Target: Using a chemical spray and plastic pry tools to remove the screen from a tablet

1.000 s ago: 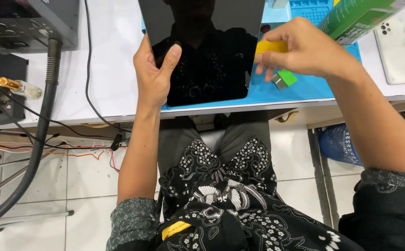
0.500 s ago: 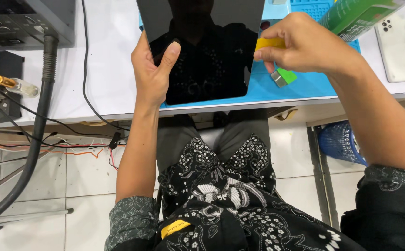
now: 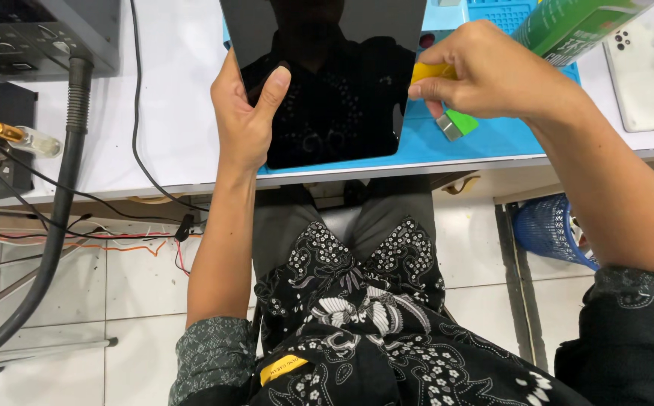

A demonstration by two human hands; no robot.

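A black tablet point(image 3: 334, 90) with a dark glossy screen lies on a blue work mat point(image 3: 484, 143) at the table's near edge. My left hand point(image 3: 244, 120) grips the tablet's left edge, thumb resting on the screen. My right hand point(image 3: 484, 71) pinches a yellow flat pry tool point(image 3: 428, 73) against the tablet's right edge. Just below that hand, a small green tool with a grey metal tip point(image 3: 454, 124) lies on the mat.
A green can point(image 3: 575, 26) lies at the upper right next to a white phone point(image 3: 638, 71). Grey equipment point(image 3: 34, 30), a black hose point(image 3: 56, 203), a small glass bottle point(image 3: 26, 137) and cables are at the left. A blue basket point(image 3: 548, 229) stands under the table.
The view has shifted slightly; my right hand with the yellow tool has slid a little down along the tablet's right edge. My left hand keeps its grip.
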